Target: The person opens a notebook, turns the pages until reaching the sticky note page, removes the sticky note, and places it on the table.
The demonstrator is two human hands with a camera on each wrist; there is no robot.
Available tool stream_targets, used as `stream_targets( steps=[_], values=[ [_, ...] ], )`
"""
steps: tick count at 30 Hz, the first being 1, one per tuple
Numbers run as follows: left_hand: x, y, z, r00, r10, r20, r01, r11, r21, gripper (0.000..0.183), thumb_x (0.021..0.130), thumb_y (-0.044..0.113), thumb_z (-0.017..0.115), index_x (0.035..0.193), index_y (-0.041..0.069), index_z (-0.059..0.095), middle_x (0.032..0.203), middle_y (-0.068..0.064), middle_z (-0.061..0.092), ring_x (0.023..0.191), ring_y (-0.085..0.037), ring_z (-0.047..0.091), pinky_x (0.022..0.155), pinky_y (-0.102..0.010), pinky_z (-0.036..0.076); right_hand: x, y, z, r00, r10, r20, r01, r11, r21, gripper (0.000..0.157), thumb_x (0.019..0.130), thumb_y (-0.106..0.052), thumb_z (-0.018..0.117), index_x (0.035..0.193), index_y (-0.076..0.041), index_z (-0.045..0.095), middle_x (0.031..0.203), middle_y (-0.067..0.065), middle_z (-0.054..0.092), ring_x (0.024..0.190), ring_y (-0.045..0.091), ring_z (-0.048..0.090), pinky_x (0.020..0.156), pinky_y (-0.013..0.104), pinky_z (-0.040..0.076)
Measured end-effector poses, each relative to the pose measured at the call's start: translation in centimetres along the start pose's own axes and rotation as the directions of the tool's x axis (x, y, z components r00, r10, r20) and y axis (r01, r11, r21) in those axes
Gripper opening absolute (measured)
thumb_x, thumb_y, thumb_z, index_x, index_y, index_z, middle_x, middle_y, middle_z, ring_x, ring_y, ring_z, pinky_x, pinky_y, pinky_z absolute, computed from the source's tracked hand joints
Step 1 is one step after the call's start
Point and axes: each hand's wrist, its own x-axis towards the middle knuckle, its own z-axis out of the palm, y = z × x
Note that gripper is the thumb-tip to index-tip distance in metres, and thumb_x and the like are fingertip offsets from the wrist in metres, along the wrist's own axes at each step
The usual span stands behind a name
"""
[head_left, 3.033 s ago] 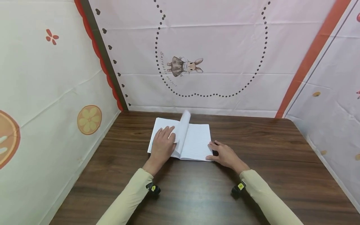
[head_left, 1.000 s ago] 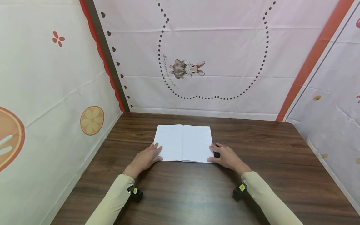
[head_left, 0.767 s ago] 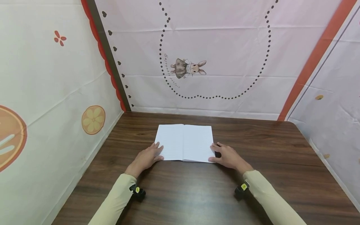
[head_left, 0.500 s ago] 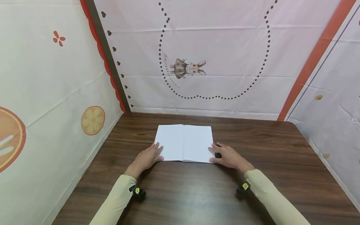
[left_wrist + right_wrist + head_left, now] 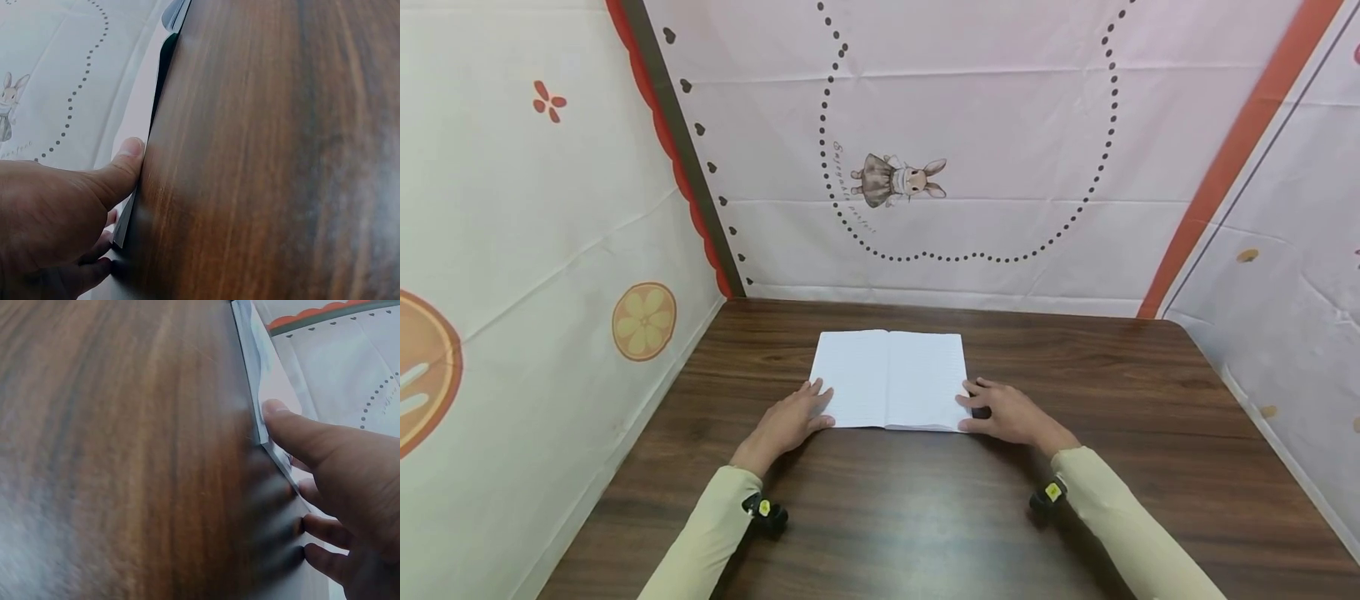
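Lying open, the notebook (image 5: 887, 383) shows white, lined pages (image 5: 927, 375).

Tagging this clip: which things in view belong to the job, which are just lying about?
Job:
open notebook
left hand, on its left edge
right hand, on its right edge

Just there:
wooden table beneath
printed backdrop
two black wrist devices

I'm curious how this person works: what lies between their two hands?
An open notebook lies between the left hand and the right hand, its pages facing up; the head view shows this.
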Motion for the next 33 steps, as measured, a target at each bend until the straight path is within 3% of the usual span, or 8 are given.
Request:
stream_targets(
  steps=[15, 24, 29, 33],
  values=[
    [0.3, 0.0, -0.1, 1.000, -0.016, 0.005, 0.016, 1.000, -0.019, 0.061, 0.099, 0.034, 0.066, 0.151, 0.004, 0.050, 0.162, -0.022, 0.033, 0.151, -0.042, 0.028, 0.116, -0.063, 0.030, 0.2, -0.1, 1.0, 0.992, -0.012, -0.123, 0.011, 1.000, -0.008, 0.053, 0.095, -0.042, 0.070, 0.133, -0.005, 0.067, 0.149, 0.020, 0.053, 0.140, 0.046, 0.045, 0.110, 0.061, 0.041],
    [0.4, 0.2, -0.3, 1.000, 0.004, -0.010, -0.003, 0.999, 0.048, 0.058, 0.102, 0.039, 0.063, 0.149, 0.007, 0.053, 0.160, -0.018, 0.040, 0.149, -0.038, 0.035, 0.112, -0.062, 0.037, 0.0, -0.1, 1.3, 0.987, -0.018, -0.160, 0.021, 1.000, 0.015, 0.050, 0.096, -0.038, 0.071, 0.131, -0.003, 0.068, 0.147, 0.021, 0.054, 0.139, 0.047, 0.046, 0.109, 0.061, 0.041],
    [0.8, 1.4, -0.7, 0.998, 0.009, -0.064, 0.000, 0.990, 0.142, 0.058, 0.103, 0.042, 0.060, 0.148, 0.006, 0.054, 0.154, -0.019, 0.049, 0.144, -0.038, 0.044, 0.112, -0.058, 0.040, 0.2, 0.0, 1.4, 0.987, -0.020, -0.157, 0.025, 0.999, 0.028, 0.052, 0.096, -0.039, 0.071, 0.132, -0.002, 0.068, 0.147, 0.022, 0.054, 0.139, 0.048, 0.046, 0.110, 0.061, 0.041],
    [1.6, 3.4, -1.5, 0.991, 0.046, -0.127, -0.017, 0.975, 0.222, 0.058, 0.103, 0.044, 0.060, 0.147, 0.006, 0.054, 0.149, -0.019, 0.054, 0.139, -0.038, 0.050, 0.110, -0.055, 0.043, 0.2, 0.0, 1.3, 0.988, -0.012, -0.153, 0.018, 0.999, 0.036, 0.052, 0.095, -0.039, 0.072, 0.131, -0.002, 0.068, 0.146, 0.022, 0.054, 0.139, 0.048, 0.046, 0.110, 0.061, 0.041]
  ],
)
